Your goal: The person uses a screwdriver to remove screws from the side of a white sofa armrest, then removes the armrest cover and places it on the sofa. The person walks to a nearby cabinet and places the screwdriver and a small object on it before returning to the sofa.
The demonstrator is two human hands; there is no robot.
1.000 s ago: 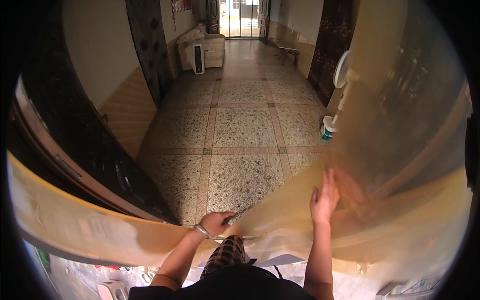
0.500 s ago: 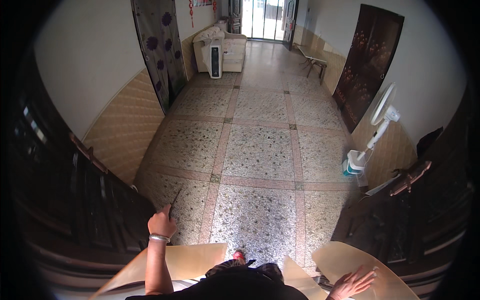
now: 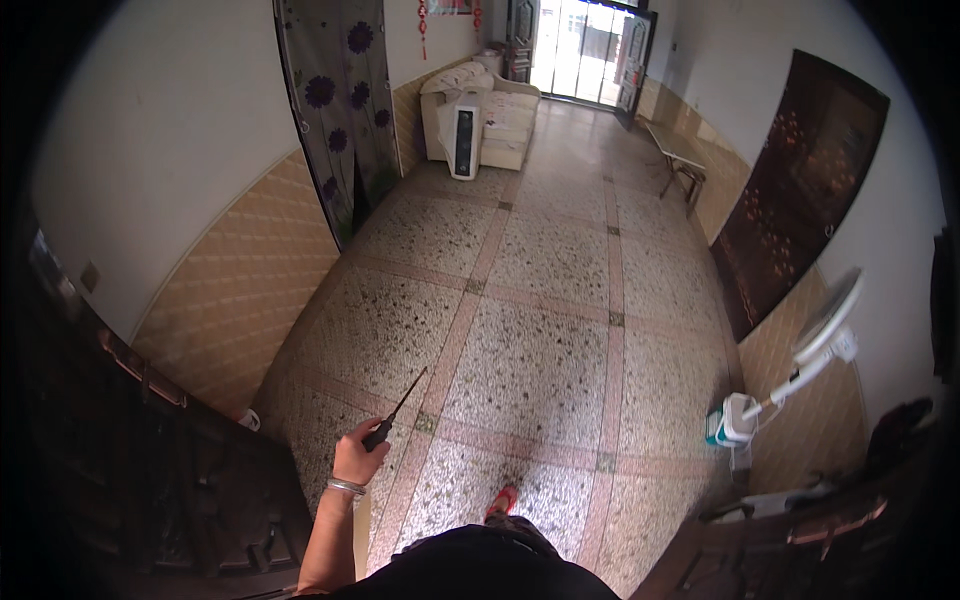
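My left hand point(image 3: 355, 460), a silver bangle point(image 3: 346, 487) on its wrist, is closed round the black handle of a thin pointed tool point(image 3: 379, 434). The tool's slim dark shaft or blade points forward and right above the speckled floor; I cannot tell whether it is a knife or a screwdriver. A narrow strip of tan sheet point(image 3: 361, 530) shows beside my left forearm. My right hand is out of view. One red shoe point(image 3: 503, 499) shows beyond the front of my dark top.
Dark carved door leaves stand at left point(image 3: 200, 500) and lower right point(image 3: 780, 550). A white pedestal fan point(image 3: 798, 380) with a teal-sided base stands at right. Farther off are a cream sofa point(image 3: 510, 130), a tall white appliance point(image 3: 464, 140), a bench point(image 3: 675, 148) and a barred doorway point(image 3: 585, 55).
My left hand has moved forward and right, still holding the tool. My right hand has left the view. The view has turned and advanced through the doorway; the tan sheets are mostly gone from sight.
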